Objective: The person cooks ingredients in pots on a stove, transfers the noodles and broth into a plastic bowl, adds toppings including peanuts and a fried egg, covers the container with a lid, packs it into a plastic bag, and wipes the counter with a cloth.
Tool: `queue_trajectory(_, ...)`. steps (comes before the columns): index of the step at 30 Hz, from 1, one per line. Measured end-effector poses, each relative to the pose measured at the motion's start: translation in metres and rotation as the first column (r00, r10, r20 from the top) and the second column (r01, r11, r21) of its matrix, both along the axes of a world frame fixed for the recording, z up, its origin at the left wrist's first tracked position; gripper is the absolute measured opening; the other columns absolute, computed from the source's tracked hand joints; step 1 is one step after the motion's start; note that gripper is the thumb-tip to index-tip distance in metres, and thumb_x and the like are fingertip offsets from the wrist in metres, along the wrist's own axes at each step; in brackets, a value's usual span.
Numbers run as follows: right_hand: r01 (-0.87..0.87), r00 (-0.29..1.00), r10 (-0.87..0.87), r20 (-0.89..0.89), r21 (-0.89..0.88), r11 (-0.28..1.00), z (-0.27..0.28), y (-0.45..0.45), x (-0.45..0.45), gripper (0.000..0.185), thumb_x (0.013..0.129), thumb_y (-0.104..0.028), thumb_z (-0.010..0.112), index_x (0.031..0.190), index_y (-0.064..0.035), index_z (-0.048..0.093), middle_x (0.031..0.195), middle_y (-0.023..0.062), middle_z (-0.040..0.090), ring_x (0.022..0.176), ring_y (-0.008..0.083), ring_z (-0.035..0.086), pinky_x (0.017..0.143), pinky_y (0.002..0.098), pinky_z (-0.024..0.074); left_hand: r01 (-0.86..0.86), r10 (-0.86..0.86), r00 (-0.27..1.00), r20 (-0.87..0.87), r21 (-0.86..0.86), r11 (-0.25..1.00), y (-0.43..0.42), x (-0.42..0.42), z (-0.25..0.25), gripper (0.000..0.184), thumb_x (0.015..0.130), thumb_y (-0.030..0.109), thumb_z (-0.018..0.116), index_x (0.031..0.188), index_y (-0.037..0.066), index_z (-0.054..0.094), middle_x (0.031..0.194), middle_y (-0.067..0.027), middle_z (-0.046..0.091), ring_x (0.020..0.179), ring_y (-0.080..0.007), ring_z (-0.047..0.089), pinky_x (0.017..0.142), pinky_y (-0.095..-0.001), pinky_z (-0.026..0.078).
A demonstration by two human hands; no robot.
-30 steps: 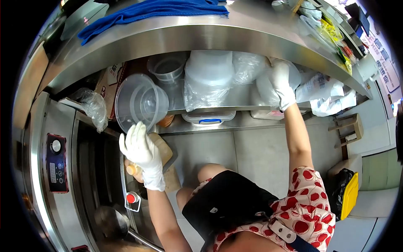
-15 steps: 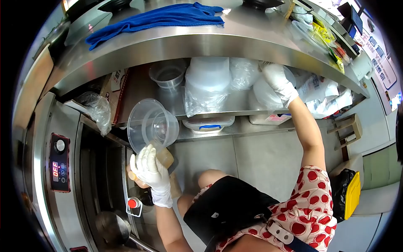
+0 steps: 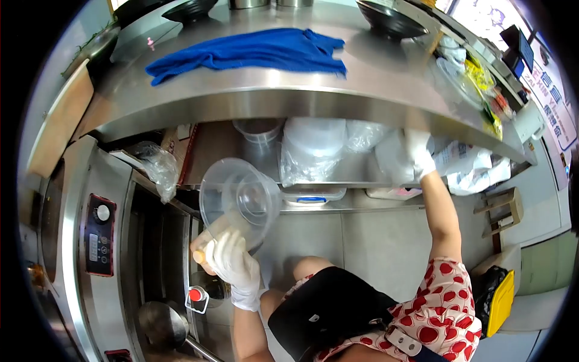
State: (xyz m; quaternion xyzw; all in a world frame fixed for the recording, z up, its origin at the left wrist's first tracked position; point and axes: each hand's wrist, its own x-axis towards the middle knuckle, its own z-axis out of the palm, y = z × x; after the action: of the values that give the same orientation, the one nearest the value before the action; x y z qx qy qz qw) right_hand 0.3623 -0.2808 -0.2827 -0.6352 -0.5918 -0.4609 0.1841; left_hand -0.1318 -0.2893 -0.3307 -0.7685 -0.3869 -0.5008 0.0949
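Observation:
My left hand (image 3: 232, 259), in a white glove, is closed on the rim of a clear round plastic tub (image 3: 236, 184). The tub is tilted, its wide mouth toward the left. Under the counter, my gloved right hand (image 3: 418, 151) reaches onto the shelf beside a translucent round plastic stack (image 3: 391, 158), perhaps lids. Its fingers are blurred and partly behind the counter edge, so their grip does not show. Left of that stack stand bagged white plastic containers (image 3: 312, 148) and another clear tub (image 3: 258, 131).
A blue cloth (image 3: 253, 51) lies on the steel counter (image 3: 199, 105), with black bowls (image 3: 392, 21) behind. To the left is a cooker with a control panel (image 3: 101, 235). A red-capped bottle (image 3: 196, 294) and a pan (image 3: 161, 326) stand low. At right are a stool (image 3: 500, 211) and yellow-lidded bin (image 3: 502, 304).
The view has shifted, so the counter sits lower and more of its top shows. The tub in my left hand has moved slightly right. My right hand is now partly behind the counter edge.

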Motion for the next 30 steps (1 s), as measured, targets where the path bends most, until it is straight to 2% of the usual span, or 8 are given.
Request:
queue_trajectory(10, -0.575, 0.628, 0.495, -0.601, 0.070, 0.815, 0.117, -0.128, -0.132, 0.024, 0.070, 0.011, 0.062, 0.076, -0.0061, 0.047, 0.079, 0.0099, 0.052, 0.074, 0.0253, 0.052, 0.066, 0.0356, 0.0443, -0.118, 0.120, 0.990, 0.078, -0.029, 0.993, -0.044, -0.015, 0.138, 0.021, 0.086, -0.007, 0.047, 0.101, 0.007, 0.051, 0.098, -0.0087, 0.063, 0.094, -0.0275, 0.057, 0.094, -0.0464, 0.038)
queue_trajectory(13, -0.132, 0.320, 0.308, -0.896, 0.279, 0.951, 0.192, -0.112, -0.133, 0.012, 0.087, 0.006, 0.055, 0.089, -0.0053, 0.049, 0.079, 0.0000, 0.049, 0.069, 0.0106, 0.047, 0.068, 0.0247, 0.0437, -0.119, 0.124, 0.991, 0.042, -0.106, 0.987, -0.045, -0.017, 0.194, 0.016, 0.087, -0.006, 0.048, 0.098, 0.004, 0.054, 0.098, -0.0083, 0.064, 0.094, -0.0285, 0.057, 0.089, -0.0432, 0.041)
queue_trajectory(18, -0.117, -0.177, 0.107, -0.978, 0.128, 0.985, 0.199, -0.056, -0.011, 0.014, 0.087, -0.007, 0.062, 0.099, -0.0021, 0.055, 0.087, 0.0053, 0.057, 0.072, 0.0104, 0.054, 0.065, 0.0246, 0.0446, -0.174, 0.179, 0.983, 0.038, -0.119, 0.978, -0.045, -0.021, 0.267, 0.031, 0.078, -0.014, 0.052, 0.101, 0.006, 0.058, 0.101, -0.0064, 0.064, 0.096, -0.0263, 0.058, 0.088, -0.0419, 0.041)
queue_trajectory(22, 0.265, 0.780, -0.195, -0.595, 0.031, 0.964, 0.222, -0.042, -0.046, 0.030, 0.085, -0.011, 0.063, 0.110, 0.0024, 0.055, 0.107, 0.0228, 0.056, 0.105, 0.0362, 0.052, 0.093, 0.0431, 0.0411, -0.220, 0.220, 0.975, -0.018, -0.159, 0.962, -0.044, -0.031, 0.310, 0.031, 0.076, -0.011, 0.057, 0.102, 0.006, 0.060, 0.103, -0.0036, 0.063, 0.098, -0.0242, 0.056, 0.089, -0.0390, 0.040)
queue_trajectory(24, -0.130, 0.803, 0.162, -0.574, 0.097, 0.987, 0.264, -0.015, -0.100, 0.025, 0.087, -0.010, 0.059, 0.110, -0.0007, 0.058, 0.109, 0.0183, 0.058, 0.103, 0.0349, 0.055, 0.091, 0.0412, 0.0429, -0.220, 0.216, 0.975, -0.044, -0.187, 0.957, -0.041, -0.035, 0.325, 0.032, 0.075, -0.010, 0.059, 0.102, 0.007, 0.060, 0.103, -0.0034, 0.063, 0.098, -0.0241, 0.056, 0.089, -0.0388, 0.040)
queue_trajectory(27, -0.595, 0.367, 0.238, -0.899, -0.030, 0.803, 0.275, 0.058, -0.166, 0.019, 0.091, -0.009, 0.051, 0.105, -0.0022, 0.061, 0.106, 0.0159, 0.060, 0.100, 0.0317, 0.058, 0.090, 0.0391, 0.0446, -0.246, 0.242, 0.969, -0.047, -0.194, 0.950, -0.016, -0.025, 0.348, 0.031, 0.076, -0.009, 0.059, 0.101, 0.007, 0.061, 0.102, -0.0034, 0.063, 0.097, -0.0241, 0.056, 0.088, -0.0386, 0.040)
queue_trajectory(28, -0.658, -0.035, 0.019, -0.999, 0.037, 0.752, 0.278, 0.083, -0.189, 0.020, 0.092, -0.009, 0.050, 0.108, -0.0019, 0.060, 0.109, 0.0173, 0.060, 0.103, 0.0324, 0.058, 0.091, 0.0366, 0.0446, -0.256, 0.252, 0.967, -0.045, -0.193, 0.947, -0.005, -0.020, 0.351, 0.030, 0.076, -0.009, 0.059, 0.101, 0.007, 0.062, 0.102, -0.0034, 0.063, 0.097, -0.0241, 0.056, 0.088, -0.0386, 0.040)
queue_trajectory(30, -0.720, 0.302, 0.100, -0.948, -0.158, 0.676, 0.207, 0.156, -0.187, 0.035, 0.093, -0.023, 0.052, 0.122, -0.0035, 0.054, 0.124, 0.0163, 0.055, 0.117, 0.0306, 0.051, 0.101, 0.0392, 0.0377, -0.274, 0.270, 0.962, -0.046, -0.163, 0.948, 0.024, -0.005, 0.356, 0.031, 0.075, -0.011, 0.059, 0.101, 0.006, 0.062, 0.101, -0.0040, 0.063, 0.096, -0.0245, 0.056, 0.088, -0.0393, 0.040)
